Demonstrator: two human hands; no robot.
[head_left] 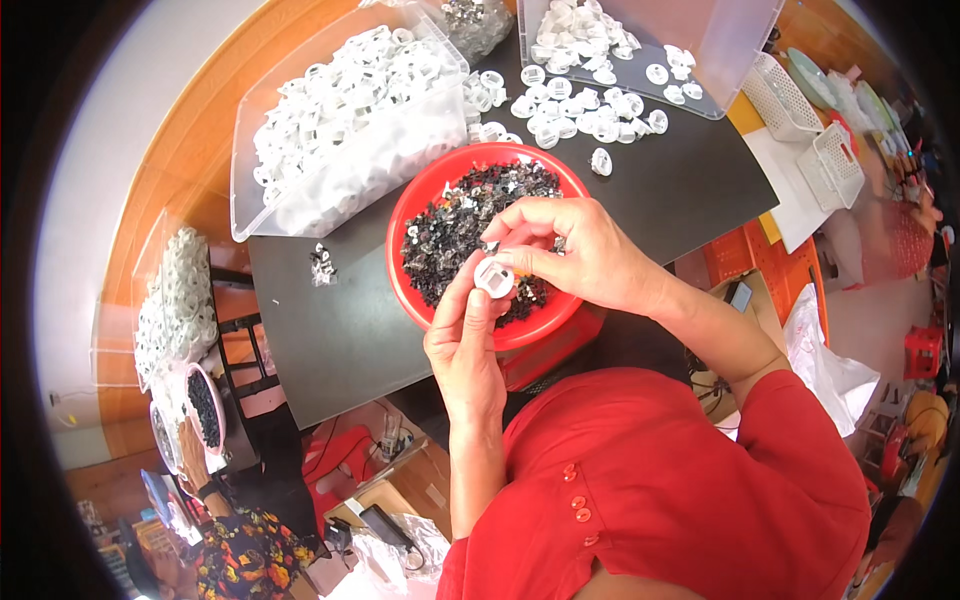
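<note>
Left grip (466,350) pinching a white cap (494,280), right over the red bowl (402,285)

Thumb and fingertips have the cap near its edge; right grip (595,250) is bunched up close against it, though I can't tell if those fingers have a tiny part between them. Bowl's loaded with small black bits (430,245), so if the pinch slips under a push from the right, the cap probably drops in among them. Anything tiny and dark would be way harder to spot.

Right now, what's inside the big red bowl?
The red bowl holds a heap of small black parts, with some pale bits mixed in. The heap hides its bottom; the left hand and right hand cover some parts too.
</note>
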